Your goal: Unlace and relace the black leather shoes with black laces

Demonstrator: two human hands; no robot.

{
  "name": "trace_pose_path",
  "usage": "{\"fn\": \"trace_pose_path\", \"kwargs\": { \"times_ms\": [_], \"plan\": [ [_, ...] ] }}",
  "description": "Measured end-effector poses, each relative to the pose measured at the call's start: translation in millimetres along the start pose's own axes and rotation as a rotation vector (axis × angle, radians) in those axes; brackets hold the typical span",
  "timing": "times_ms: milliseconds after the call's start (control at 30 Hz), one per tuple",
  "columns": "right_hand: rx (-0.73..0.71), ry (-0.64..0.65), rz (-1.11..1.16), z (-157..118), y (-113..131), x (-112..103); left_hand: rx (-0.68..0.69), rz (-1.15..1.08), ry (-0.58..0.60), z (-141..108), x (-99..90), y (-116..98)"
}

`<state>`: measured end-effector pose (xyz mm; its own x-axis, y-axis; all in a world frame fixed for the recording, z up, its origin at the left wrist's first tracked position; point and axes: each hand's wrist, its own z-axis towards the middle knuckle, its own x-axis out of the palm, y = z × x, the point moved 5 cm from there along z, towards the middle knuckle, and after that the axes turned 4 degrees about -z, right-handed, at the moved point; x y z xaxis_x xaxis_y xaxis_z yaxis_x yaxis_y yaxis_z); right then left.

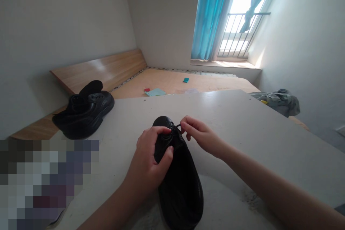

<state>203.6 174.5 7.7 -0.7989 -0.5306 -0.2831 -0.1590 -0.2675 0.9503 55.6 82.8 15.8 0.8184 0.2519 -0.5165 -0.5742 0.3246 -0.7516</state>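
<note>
A black lace-up shoe lies on the white table, its toe pointing away from me and its opening towards me. My left hand is wrapped over the shoe's left side, with the index finger on the lacing and the thumb at the edge of the opening. To the right of the lacing, my right hand pinches a dark shoelace between thumb and fingers. The lace runs from the eyelets to those fingertips. My left hand covers part of the shoe's upper.
A second black shoe with its tongue up stands at the table's left edge. A blurred patch hides something at lower left. Beyond the white table lies a wooden bed board with small coloured items. Crumpled grey cloth sits right.
</note>
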Motion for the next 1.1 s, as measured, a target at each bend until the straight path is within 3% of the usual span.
{"fn": "trace_pose_path", "kwargs": {
  "times_ms": [267, 567, 733, 933, 1100],
  "plan": [
    [0.064, 0.202, 0.593, -15.0, 19.1, 1.7, 0.071, 0.009, 0.036, 3.2, 1.7, 0.2],
    [-0.043, 0.064, 0.931, -13.9, 38.5, -37.3, 0.062, 0.038, 0.011, 1.7, 0.5, 1.7],
    [-0.073, 0.091, 0.711, -12.9, 26.7, -28.3, 0.053, -0.026, 0.044, 2.9, 2.3, 0.7],
    [-0.124, 0.121, 0.308, -16.4, 21.4, -9.8, -0.108, -0.351, 0.093, 2.4, 4.7, 7.2],
    [-0.309, 0.117, -0.219, -27.2, 31.4, 5.6, -0.178, -0.674, 0.111, 1.7, -5.3, 1.1]
  ]
}}
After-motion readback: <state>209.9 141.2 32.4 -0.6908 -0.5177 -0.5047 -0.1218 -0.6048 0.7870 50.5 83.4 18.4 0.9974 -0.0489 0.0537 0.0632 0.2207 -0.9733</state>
